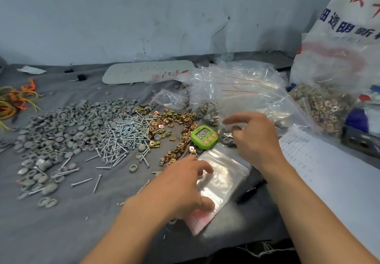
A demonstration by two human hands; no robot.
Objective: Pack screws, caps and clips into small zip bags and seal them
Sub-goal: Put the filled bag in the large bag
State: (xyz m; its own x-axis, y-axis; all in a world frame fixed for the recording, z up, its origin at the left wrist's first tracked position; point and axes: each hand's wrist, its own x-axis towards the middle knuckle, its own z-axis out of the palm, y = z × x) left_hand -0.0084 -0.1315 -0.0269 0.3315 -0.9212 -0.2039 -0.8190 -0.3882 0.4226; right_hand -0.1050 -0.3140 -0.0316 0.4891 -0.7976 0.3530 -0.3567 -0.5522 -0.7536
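A stack of small empty zip bags (221,179) with red strips lies on the grey cloth near the front. My left hand (185,185) rests on its left side, fingers spread over the bags. My right hand (255,136) hovers just right of a green timer, fingers apart, above a small filled bag (227,138) of grey caps. Grey caps (61,132) are heaped at the left, silver screws (125,134) in the middle, brass clips (172,123) right of them.
A green timer (204,137) stands behind the bag stack. Large clear bags (246,91) with packed small bags lie behind it, a bag of clips (322,107) at the right. A paper sheet (329,165) and black pen (250,190) lie right. Rubber bands (14,101) sit far left.
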